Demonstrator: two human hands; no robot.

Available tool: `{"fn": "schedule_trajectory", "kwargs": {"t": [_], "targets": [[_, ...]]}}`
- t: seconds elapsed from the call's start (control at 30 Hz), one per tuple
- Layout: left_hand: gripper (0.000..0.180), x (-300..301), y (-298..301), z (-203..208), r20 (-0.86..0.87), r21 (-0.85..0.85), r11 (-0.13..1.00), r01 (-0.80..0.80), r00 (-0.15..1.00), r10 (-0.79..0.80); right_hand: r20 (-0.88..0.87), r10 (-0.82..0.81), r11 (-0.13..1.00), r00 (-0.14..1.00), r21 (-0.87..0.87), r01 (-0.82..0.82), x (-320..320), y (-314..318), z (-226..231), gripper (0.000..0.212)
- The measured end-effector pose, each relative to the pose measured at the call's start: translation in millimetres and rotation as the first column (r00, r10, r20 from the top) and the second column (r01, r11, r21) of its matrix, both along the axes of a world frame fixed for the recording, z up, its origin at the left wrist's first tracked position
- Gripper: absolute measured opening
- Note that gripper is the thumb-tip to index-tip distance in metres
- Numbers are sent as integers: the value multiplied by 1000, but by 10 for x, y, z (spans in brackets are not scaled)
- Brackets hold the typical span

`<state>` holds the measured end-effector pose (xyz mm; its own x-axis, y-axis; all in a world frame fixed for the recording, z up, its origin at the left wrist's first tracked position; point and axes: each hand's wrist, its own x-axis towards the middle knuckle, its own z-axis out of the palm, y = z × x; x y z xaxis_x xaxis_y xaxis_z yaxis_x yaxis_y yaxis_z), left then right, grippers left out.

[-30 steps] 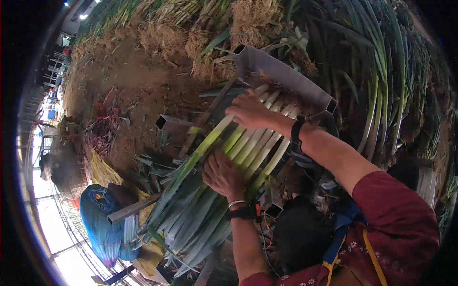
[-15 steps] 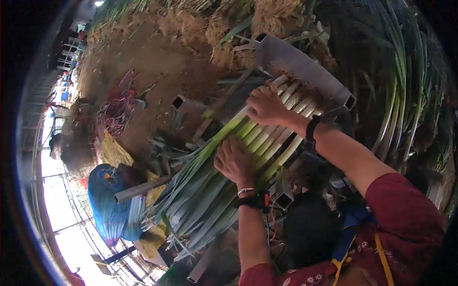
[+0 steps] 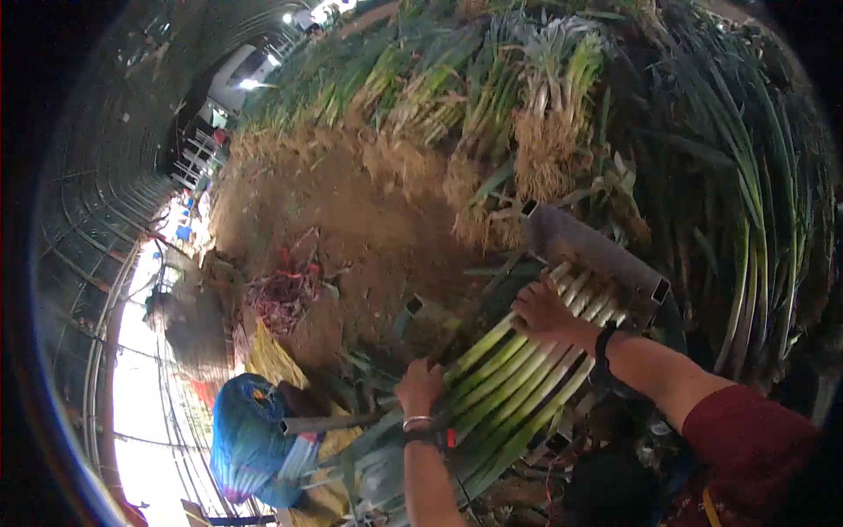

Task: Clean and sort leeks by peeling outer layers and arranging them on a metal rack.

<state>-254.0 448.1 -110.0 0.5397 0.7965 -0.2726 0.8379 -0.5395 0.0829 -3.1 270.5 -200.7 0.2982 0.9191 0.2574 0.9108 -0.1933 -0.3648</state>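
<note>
A row of leeks [image 3: 518, 378] lies side by side on a metal-framed stand, white root ends toward the far right and green leaves toward me. My right hand [image 3: 549, 312] bends over the white stems near the roots, its fingers closed round the leftmost stalk. At the left edge of the leaves is my left hand [image 3: 420, 386], its fingers curled in. What they hold, if anything, is hidden. The root ends lie against a grey metal plate [image 3: 597, 255] with square-tube ends.
Several bundles of rooted leeks [image 3: 544, 132] line the back, and more long leeks [image 3: 755, 263] lie at the right. A blue sack [image 3: 250, 430] stands lower left beside a metal bar [image 3: 329, 423]. Reddish ties [image 3: 285, 290] lie on the brown soil [image 3: 378, 237].
The view has tilted up, showing more bundles behind. My left hand has moved from flat on the leaves to their left edge and curled. My right hand remains by the white stems.
</note>
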Motion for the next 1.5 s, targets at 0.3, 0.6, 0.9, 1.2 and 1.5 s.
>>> {"fn": "schedule_trajectory", "kwargs": {"t": [0.3,0.6,0.9,1.2,1.5], "targets": [[64,-787,787,-871,-195,-291,956,36,976,-96,39,25,987,999,156,-31,-122,26,-39,28],[82,-690,608,-469,-307,-361,886,-291,934,182,61,21,989,998,143,-30,-98,-19,9,27],[68,-765,539,-282,-315,-627,602,-494,868,385,91,18,988,996,151,-32,-17,-48,-52,28],[66,-1107,738,-270,-408,-198,947,-255,899,157,47,24,996,999,79,-28,-63,-55,79,29],[62,-1048,270,43,-527,-16,1000,6,850,-14,33,30,983,999,180,-35,-63,-39,-57,26]]}}
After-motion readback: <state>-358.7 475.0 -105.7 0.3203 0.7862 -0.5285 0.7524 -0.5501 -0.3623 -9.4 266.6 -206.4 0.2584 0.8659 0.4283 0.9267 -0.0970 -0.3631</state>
